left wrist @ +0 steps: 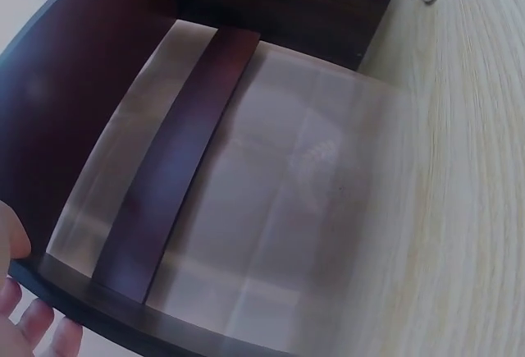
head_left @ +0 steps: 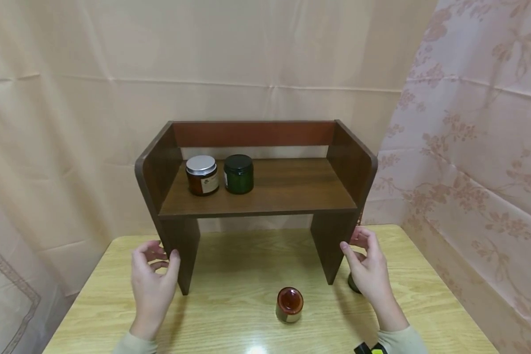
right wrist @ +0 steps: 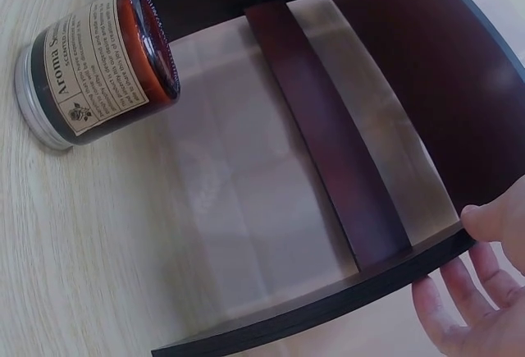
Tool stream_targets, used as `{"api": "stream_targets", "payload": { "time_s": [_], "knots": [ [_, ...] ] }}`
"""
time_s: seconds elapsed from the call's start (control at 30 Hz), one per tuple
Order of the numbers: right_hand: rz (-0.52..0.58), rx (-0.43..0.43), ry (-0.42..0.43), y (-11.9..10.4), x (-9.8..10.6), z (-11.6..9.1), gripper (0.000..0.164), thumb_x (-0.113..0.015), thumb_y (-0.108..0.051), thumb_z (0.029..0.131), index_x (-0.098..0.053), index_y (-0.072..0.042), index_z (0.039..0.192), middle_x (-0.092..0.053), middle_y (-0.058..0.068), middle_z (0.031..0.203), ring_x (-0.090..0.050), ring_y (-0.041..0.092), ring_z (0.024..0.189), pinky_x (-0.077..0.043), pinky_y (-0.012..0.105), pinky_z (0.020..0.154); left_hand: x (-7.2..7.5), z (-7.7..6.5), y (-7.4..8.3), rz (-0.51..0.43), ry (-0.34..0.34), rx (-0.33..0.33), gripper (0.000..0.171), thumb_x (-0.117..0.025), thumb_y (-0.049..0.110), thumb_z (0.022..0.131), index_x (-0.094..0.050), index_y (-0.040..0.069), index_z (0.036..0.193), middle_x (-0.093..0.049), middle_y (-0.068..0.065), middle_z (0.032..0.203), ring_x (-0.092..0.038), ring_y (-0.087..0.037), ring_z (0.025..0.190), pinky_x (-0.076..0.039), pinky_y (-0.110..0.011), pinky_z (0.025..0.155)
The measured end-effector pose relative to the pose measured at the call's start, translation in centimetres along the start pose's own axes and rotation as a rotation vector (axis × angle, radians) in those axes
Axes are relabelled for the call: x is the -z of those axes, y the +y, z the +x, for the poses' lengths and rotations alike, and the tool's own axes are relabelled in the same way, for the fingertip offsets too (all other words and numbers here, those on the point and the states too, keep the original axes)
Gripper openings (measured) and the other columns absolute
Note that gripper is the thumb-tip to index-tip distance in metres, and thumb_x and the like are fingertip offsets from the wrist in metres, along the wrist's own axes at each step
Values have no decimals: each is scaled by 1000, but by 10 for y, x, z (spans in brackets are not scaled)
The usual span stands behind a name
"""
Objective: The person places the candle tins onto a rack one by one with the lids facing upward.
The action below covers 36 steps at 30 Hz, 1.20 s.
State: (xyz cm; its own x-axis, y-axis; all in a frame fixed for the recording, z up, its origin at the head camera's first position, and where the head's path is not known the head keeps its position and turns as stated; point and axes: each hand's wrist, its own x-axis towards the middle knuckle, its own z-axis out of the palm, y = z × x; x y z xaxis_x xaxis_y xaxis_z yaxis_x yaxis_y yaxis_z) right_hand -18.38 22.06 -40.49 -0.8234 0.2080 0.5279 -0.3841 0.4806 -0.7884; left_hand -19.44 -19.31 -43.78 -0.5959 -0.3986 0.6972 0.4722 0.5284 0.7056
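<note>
The wooden shelf [head_left: 292, 186] appears to stand upright on the table [head_left: 230, 319]; the left hand [head_left: 152, 282] and right hand [head_left: 372, 270] each pinch 1 side edge, thumb inside, fingers outside, not yet released; 2 jars, amber jar [head_left: 198, 185] and green jar [head_left: 239, 179], already occupy its board; 1 upturned jar [head_left: 289, 306] and 1 half-hidden dark object [head_left: 354, 283] remain off it.

Dark brown shelf [head_left: 274, 189], upright on the table [head_left: 230, 314], two tall side panels [head_left: 188, 250] with rounded upper front corners, one flat board [head_left: 301, 194] between them, reddish strip [head_left: 254, 133] across the upper back, gripped at both side panels.
</note>
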Motion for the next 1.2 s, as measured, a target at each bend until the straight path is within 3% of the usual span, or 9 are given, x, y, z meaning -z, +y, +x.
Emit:
{"api": "stream_targets", "payload": {
  "time_s": [0.13, 0.33, 0.53, 0.73, 0.97, 1.2],
  "knots": [
    [4, -5, -3, 12, -1, 0, 40, -67, 6, 93, -49, 4, 128, -62, 19, 113, -60, 13, 103, -54, 12, 77, 0, 1, -9, 33, -8, -51, 35, -72, -11, 82, -54, -10, 111, -58, -12, 93, -56, -12, 83, -52, -8, 67],
    [-9, -3, -32, 31, 2, 1, 40, -67, -3, 96, -49, -3, 132, -61, 12, 119, -58, 6, 104, -53, 11, 77, 0, 0, -4, 51, -26, -66, 30, -71, -9, 84, -55, -9, 109, -58, -13, 93, -56, -13, 84, -52, -7, 67],
    [-77, 78, -101, 34, 16, 3, 37, -66, -3, 97, -52, -2, 130, -62, 9, 116, -62, 5, 101, -55, 14, 75, 0, -1, 2, 49, -25, -37, 28, -71, -7, 84, -57, -8, 109, -59, -10, 94, -56, -11, 82, -51, -6, 67],
    [-196, 160, -147, 37, 34, 8, 40, -69, -4, 95, -58, -10, 133, -65, 4, 109, -62, 8, 100, -52, 10, 78, 0, 0, 1, 48, -30, -28, 29, -72, -7, 84, -57, -7, 109, -59, -10, 94, -55, -9, 83, -51, -7, 66],
    [-196, 278, -170, 46, 51, 13, 45, -72, 4, 90, -65, -11, 132, -63, 8, 122, -59, 10, 107, -50, 8, 84, 1, 1, 0, 46, -33, -26, 30, -73, -7, 83, -57, -6, 108, -59, -9, 92, -56, -8, 79, -51, -7, 64],
    [-280, 209, -198, 58, 67, 11, 49, -80, -8, 87, -65, -14, 133, -60, 6, 129, -55, 26, 112, -47, 7, 88, 1, 3, 0, 24, -47, -40, 30, -74, -8, 82, -58, -6, 107, -59, -8, 92, -57, -9, 77, -52, -8, 64]
  ]
}}
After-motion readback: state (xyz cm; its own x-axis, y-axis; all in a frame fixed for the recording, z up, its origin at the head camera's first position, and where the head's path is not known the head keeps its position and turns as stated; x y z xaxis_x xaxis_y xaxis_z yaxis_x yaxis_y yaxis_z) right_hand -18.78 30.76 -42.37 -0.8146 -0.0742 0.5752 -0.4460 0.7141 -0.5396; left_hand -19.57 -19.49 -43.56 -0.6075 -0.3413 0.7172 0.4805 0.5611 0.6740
